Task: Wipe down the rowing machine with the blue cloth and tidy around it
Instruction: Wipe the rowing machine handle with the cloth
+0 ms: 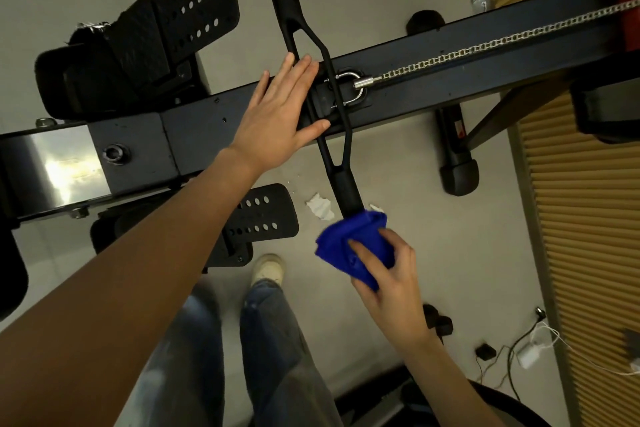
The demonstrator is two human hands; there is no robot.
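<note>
The rowing machine's dark rail [194, 121] crosses the view from lower left to upper right. Its black pull handle [339, 180] lies across the rail, hooked to a silver chain [485, 42]. My left hand [277, 114] lies flat with straight fingers against the middle of the handle, over the rail. My right hand [391, 274] grips the folded blue cloth [353, 246], which is wrapped round the near end of the handle. Two black footrests sit on either side of the rail, the far footrest [145, 38] and the near footrest [256, 218].
A crumpled scrap of white paper [320, 206] lies on the pale floor beside the handle's near end. A black support foot [457, 152] stands under the rail. Cables and chargers [519, 350] lie at the lower right by a ribbed tan wall [588, 218]. My legs and shoe [268, 269] are below.
</note>
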